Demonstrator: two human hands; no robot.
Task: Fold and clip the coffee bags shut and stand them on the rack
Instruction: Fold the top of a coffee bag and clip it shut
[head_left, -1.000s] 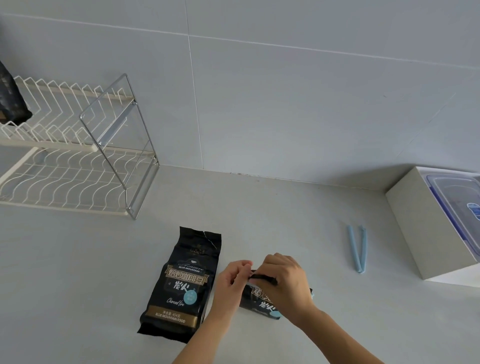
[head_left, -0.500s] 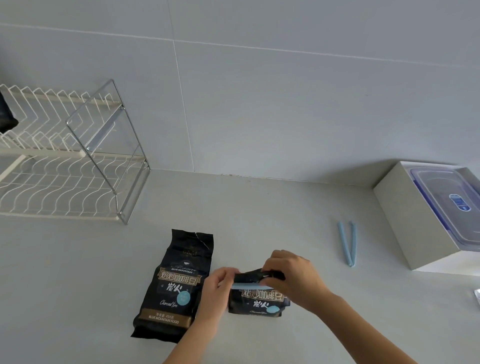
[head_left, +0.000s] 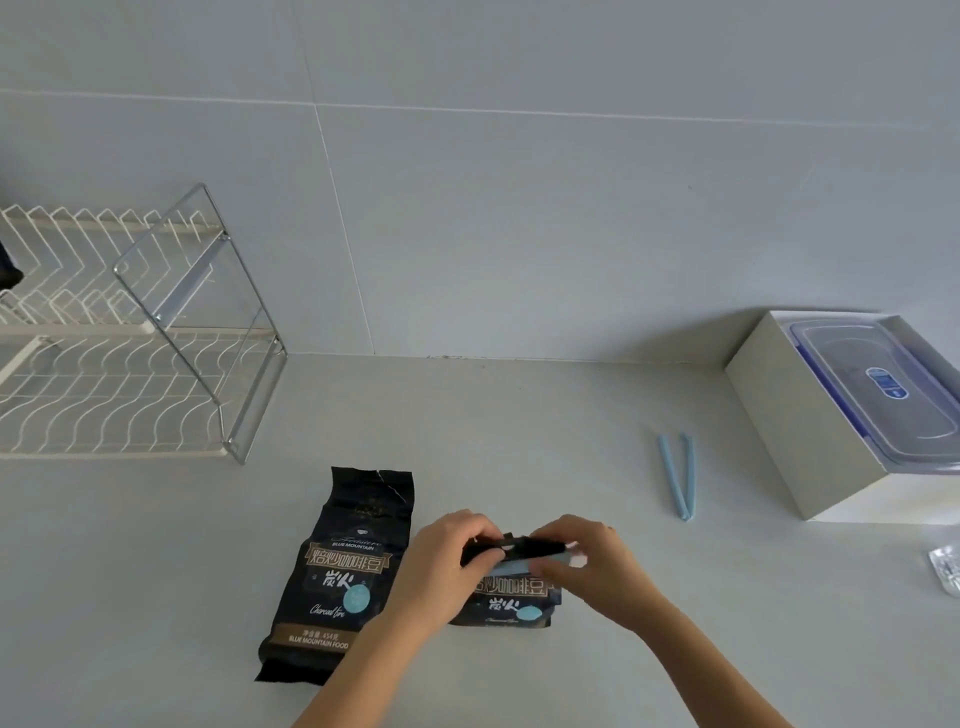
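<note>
While both hands (head_left: 519, 566) pinch folded bag (head_left: 511, 597) and seemingly its clip (head_left: 524, 565), second bag (head_left: 340, 571) beside, spare clip (head_left: 678, 475) apart

We look down on a pale grey bench (head_left: 519, 415) that runs back to a wall (head_left: 519, 208) of large light grey tiles with thin pale joints. Where they meet, a dark seam (head_left: 467, 357) shows small specks. Soft, even light falls over everything, leaving only faint shadows.
</note>
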